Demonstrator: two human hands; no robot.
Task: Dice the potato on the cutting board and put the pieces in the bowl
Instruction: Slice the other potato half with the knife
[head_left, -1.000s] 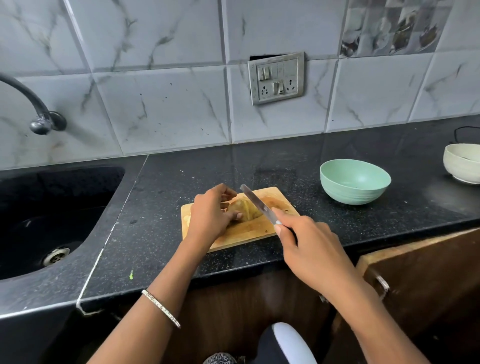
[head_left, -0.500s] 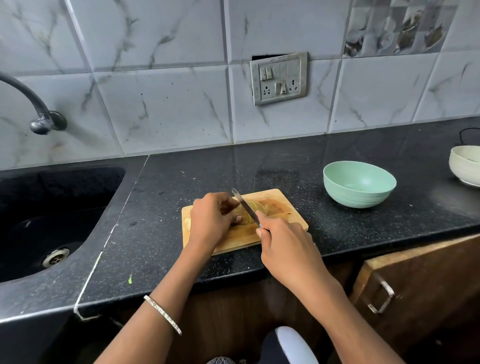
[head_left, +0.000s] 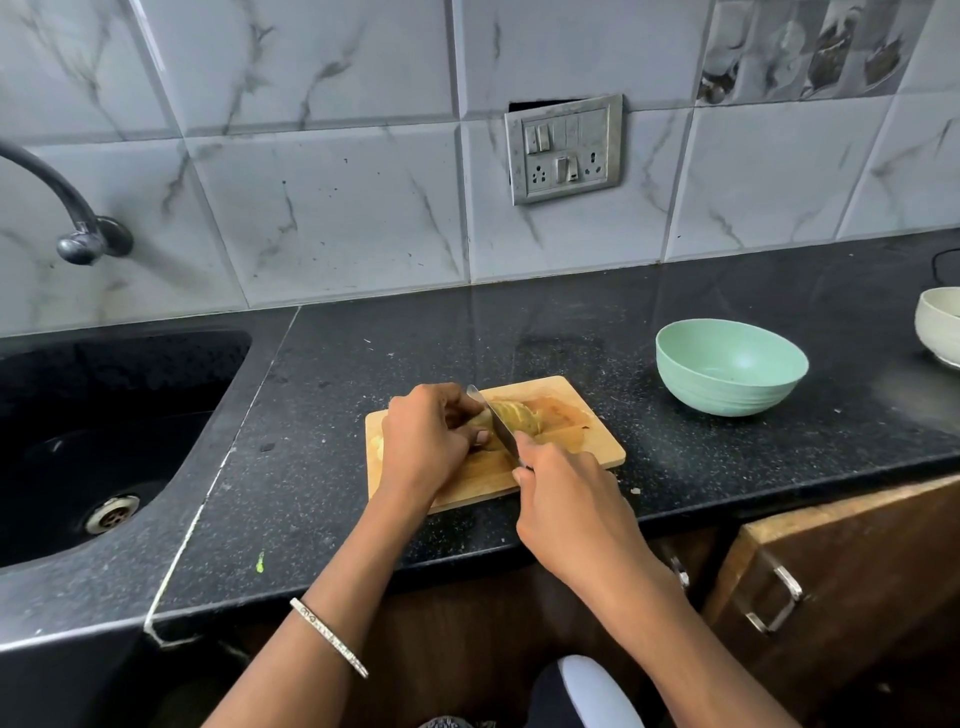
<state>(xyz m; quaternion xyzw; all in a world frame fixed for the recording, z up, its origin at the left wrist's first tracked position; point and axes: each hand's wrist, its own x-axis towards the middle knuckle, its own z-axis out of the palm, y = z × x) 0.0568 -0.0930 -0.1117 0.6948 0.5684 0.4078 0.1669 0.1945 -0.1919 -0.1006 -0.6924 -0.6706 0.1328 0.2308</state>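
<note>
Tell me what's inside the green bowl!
Nothing shows inside the green bowl: it looks empty. Its near inside wall is hidden behind the rim. The potato lies on the cutting board, held by the left hand; the right hand grips the knife.

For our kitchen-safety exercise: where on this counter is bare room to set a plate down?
Bare counter lies between the sink and the cutting board, and behind the board up to the tiled wall. The board itself is crowded: left hand, right hand, knife and potato.

Grey marbled wall tiles (head_left: 322, 208), steel switch plate (head_left: 564, 149), black speckled counter (head_left: 519, 332), black sink (head_left: 104, 431), wooden cabinets (head_left: 857, 571)
</note>
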